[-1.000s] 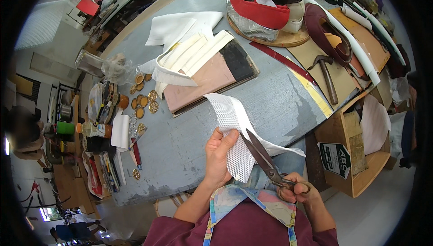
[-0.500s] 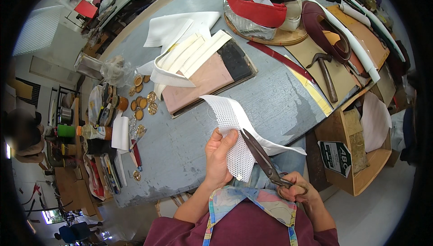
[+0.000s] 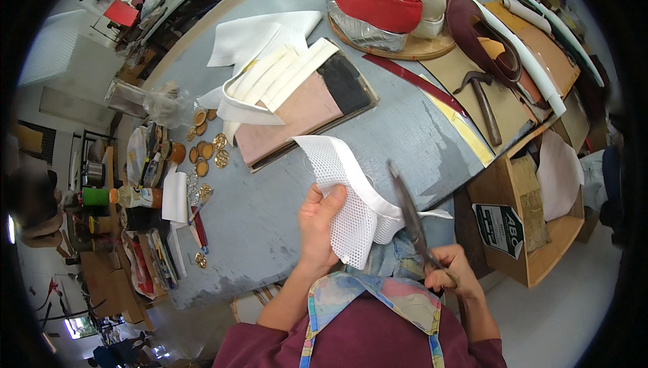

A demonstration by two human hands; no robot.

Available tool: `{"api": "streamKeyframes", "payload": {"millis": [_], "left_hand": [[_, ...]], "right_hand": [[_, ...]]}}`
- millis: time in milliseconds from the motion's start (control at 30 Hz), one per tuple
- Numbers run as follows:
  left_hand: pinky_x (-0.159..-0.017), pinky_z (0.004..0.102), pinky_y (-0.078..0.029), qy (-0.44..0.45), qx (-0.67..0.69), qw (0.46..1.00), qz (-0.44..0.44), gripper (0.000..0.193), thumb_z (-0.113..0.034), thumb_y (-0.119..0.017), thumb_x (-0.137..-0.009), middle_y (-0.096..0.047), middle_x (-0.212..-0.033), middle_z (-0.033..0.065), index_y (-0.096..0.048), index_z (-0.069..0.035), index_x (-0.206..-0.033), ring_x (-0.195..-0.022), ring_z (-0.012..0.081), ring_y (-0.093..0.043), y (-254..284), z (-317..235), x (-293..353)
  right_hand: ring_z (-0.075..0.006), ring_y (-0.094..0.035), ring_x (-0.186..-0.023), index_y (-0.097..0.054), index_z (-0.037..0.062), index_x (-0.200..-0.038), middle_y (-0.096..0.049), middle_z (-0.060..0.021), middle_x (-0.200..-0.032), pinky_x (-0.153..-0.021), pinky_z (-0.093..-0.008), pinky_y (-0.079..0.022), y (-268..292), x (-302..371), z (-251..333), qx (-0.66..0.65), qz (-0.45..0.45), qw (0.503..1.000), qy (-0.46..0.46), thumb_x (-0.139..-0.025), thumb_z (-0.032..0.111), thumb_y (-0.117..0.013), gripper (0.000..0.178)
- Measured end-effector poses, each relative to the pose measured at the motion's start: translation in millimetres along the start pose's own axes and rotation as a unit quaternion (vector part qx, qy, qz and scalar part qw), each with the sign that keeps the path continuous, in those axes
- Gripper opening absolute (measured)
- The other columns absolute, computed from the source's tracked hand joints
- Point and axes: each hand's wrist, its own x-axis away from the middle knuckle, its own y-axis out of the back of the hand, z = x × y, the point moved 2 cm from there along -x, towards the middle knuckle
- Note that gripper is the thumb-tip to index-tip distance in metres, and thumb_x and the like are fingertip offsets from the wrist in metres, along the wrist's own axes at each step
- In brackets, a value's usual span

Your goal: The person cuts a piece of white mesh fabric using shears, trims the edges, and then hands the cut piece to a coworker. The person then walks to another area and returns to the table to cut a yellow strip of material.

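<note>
Left of the pink-and-black pad (image 3: 290, 113), an orange-capped bottle (image 3: 138, 197), then a white roll (image 3: 175, 196), then round gold-and-brown discs (image 3: 202, 167) scattered on the grey worktop (image 3: 250, 226)! White strips (image 3: 287, 81) drape right over the pad. Now nearer the person than the pad, here's the left hand (image 3: 317, 226), thumb and fingers pinching the white mesh (image 3: 354, 230), which hangs there with a smooth band along its edge. Right of that, scissors (image 3: 410, 209), blurred, blades pointing away from the body and crossing the band's narrow tail; touching or not, can't tell. The right hand (image 3: 447, 268) has its fingers curled round the handles. Well right of the pad, a hammer (image 3: 484, 108) lies flat!
</note>
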Motion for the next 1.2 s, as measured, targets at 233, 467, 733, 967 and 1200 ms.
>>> {"api": "streamKeyframes", "payload": {"millis": [233, 467, 733, 967, 1200], "left_hand": [[-0.080, 0.0323, -0.061, 0.076, 0.018, 0.995, 0.063, 0.028, -0.014, -0.061, -0.101, -0.069, -0.110, 0.0106, -0.057, -0.002, -0.126, -0.094, 0.0184, -0.071, 4.0, -3.4, -11.0], [-0.090, 0.0372, -0.058, 0.188, 0.095, 0.967, 0.140, 0.047, -0.029, -0.061, -0.101, -0.066, -0.120, 0.0137, -0.050, 0.001, -0.135, -0.105, 0.0223, -0.068, 17.5, 1.8, -25.3], [-0.108, 0.0387, -0.045, -0.003, -0.082, 0.968, 0.238, 0.067, -0.019, -0.072, -0.093, -0.051, -0.146, 0.0150, -0.039, 0.002, -0.148, -0.130, 0.0256, -0.053, 2.5, 6.3, 15.0], [-0.096, 0.0324, -0.051, 0.071, -0.149, 0.981, 0.104, 0.045, 0.001, -0.073, -0.088, -0.069, -0.119, 0.0116, -0.059, 0.004, -0.130, -0.106, 0.0169, -0.066, -12.3, 2.6, 10.0], [-0.090, 0.0300, -0.054, 0.121, -0.163, 0.971, 0.128, 0.034, -0.002, -0.071, -0.091, -0.071, -0.114, 0.0101, -0.063, 0.002, -0.124, -0.100, 0.0154, -0.068, -7.8, 1.9, 12.1]], "right_hand": [[-0.0037, -0.057, -0.067, -0.063, 0.0028, -0.085, -0.069, -0.0032, -0.082, -0.058, -0.0204, -0.046, -6.2, -15.7, 49.8, 0.188, -0.197, 0.959, 0.076, -0.075, 0.011, -0.090, 0.030], [-0.0007, -0.053, -0.075, -0.058, 0.0045, -0.088, -0.064, 0.0012, -0.086, -0.065, -0.0181, -0.045, -22.9, -51.9, 37.4, 0.021, -0.095, 0.987, 0.130, -0.083, 0.005, -0.083, 0.025], [0.0018, -0.044, -0.065, -0.058, 0.0055, -0.084, -0.056, 0.0067, -0.075, -0.055, -0.0175, -0.035, -35.8, -47.3, 45.7, 0.113, -0.148, 0.970, 0.155, -0.083, 0.007, -0.082, 0.025], [0.0012, -0.045, -0.063, -0.058, 0.0036, -0.084, -0.056, 0.0056, -0.070, -0.053, -0.0189, -0.036, -43.0, -48.4, 50.6, 0.169, -0.145, 0.962, 0.156, -0.085, 0.006, -0.081, 0.023], [0.0002, -0.048, -0.063, -0.060, 0.0044, -0.083, -0.059, 0.0048, -0.072, -0.054, -0.0189, -0.036, -43.1, -49.6, 60.7, 0.154, -0.171, 0.958, 0.170, -0.082, 0.008, -0.083, 0.024]]}}
